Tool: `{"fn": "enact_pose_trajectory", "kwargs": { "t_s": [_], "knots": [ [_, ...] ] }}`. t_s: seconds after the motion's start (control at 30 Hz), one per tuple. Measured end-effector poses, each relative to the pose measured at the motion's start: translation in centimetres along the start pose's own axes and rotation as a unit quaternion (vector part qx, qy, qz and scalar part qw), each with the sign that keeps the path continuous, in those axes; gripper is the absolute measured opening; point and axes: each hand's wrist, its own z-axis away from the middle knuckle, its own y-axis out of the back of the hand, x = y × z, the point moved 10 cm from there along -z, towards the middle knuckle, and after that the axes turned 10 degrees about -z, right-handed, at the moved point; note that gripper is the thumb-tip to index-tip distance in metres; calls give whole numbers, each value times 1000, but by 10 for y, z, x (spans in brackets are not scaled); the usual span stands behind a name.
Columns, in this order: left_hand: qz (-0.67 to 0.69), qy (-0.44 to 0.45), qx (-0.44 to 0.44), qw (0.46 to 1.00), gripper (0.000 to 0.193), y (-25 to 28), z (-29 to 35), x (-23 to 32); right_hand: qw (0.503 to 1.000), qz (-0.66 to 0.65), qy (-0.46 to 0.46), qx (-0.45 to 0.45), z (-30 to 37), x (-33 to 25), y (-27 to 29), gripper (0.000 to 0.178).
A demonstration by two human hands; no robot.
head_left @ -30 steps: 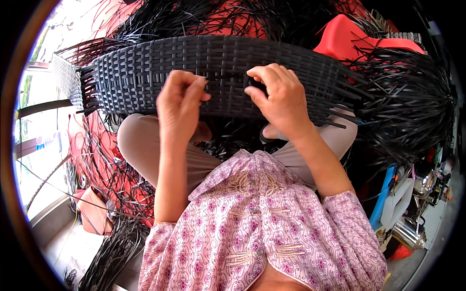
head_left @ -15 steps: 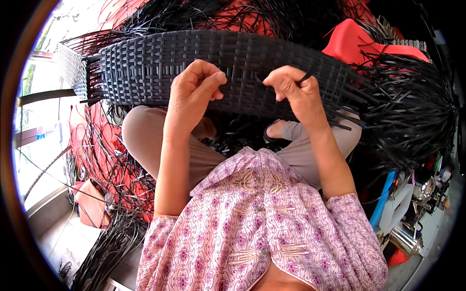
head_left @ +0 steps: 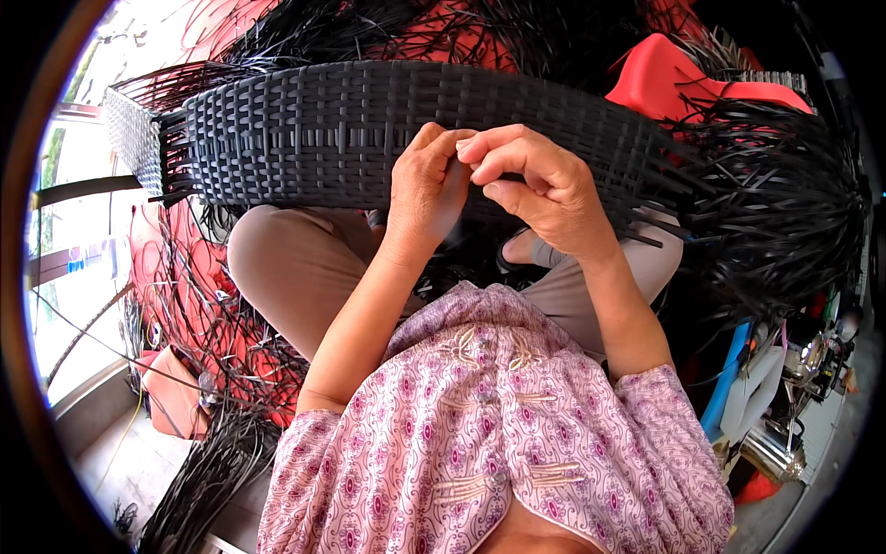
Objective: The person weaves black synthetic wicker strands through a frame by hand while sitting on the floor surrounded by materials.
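A curved panel of woven black plastic strips point(head_left: 295, 138) lies across my bent knees. In front of its middle, my left hand point(head_left: 425, 189) is closed, fingers bent and thumb side turned toward the other hand. My right hand point(head_left: 544, 185) meets it from the right, its curved index finger touching the left fingertips and its thumb lower and a little apart. Whatever is pinched where the fingertips meet is too small and dark against the weave to make out. Loose strip ends point(head_left: 674, 175) stick out of the panel's right end.
Bundles of long black strips point(head_left: 775, 203) spread at the right, with more point(head_left: 208, 471) at the lower left. A red plastic seat point(head_left: 655, 78) stands behind the panel's right end. A salmon-coloured bag point(head_left: 175, 392) sits at the left. Metal items point(head_left: 775, 448) crowd the lower right.
My left hand has moved right, and my right hand slightly left, so they now touch. A dark strip seen by the right fingers before no longer shows clearly. The panel has barely shifted.
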Motion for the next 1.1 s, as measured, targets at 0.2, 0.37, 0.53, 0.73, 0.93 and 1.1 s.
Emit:
{"fn": "enact_pose_trajectory", "kwargs": {
  "t_s": [0.2,0.37,0.53,0.73,0.93,1.1],
  "knots": [
    [-35,-8,-30,999,18,-3,4,4,997,41,14,67,-6,-2,6,15],
    [11,-37,-10,999,12,-1,-4,7,986,134,75,-61,-22,-16,-12,19],
    [80,56,-47,994,7,-10,-14,-15,997,43,39,-47,-29,-14,0,18],
    [152,90,-113,978,17,-17,-21,-22,999,35,2,-23,-40,-2,8,17],
    [140,221,-48,964,24,14,-4,-60,989,-54,-81,116,-27,24,46,20],
    [78,247,-59,964,24,13,14,-62,964,182,-151,120,-11,39,35,19]
  ]
}}
